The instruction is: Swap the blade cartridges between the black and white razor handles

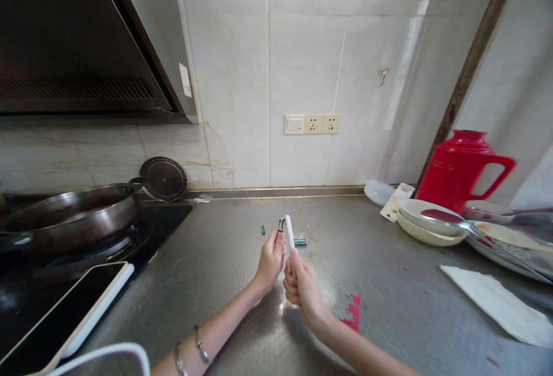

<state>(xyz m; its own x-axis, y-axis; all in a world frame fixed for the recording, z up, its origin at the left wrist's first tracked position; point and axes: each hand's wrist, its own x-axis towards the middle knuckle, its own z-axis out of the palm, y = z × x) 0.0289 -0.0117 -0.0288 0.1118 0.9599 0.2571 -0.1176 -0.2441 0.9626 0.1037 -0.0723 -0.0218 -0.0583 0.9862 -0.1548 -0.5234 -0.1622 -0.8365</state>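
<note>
My left hand (271,259) is closed around a small black piece with a thin, forked-looking tip (281,224); its exact kind is too small to make out. Close beside it, my right hand (303,287) grips a slim white stick (289,231) that points up and away from me. The tops of the black piece and the stick are side by side, and I cannot tell whether they touch. Behind the stick, small dark-green and black pieces (300,242) lie on the metal counter (224,261). Another small green-black piece (262,230) rests left of my hands.
A pan (82,209) stands on the black stove at left, near a white-edged phone or tablet (82,312). Stacked bowls (427,226), plates and a red thermos jug (458,166) occupy the right. White paper (496,304) lies in front of them, and red scraps (354,314) near my right forearm.
</note>
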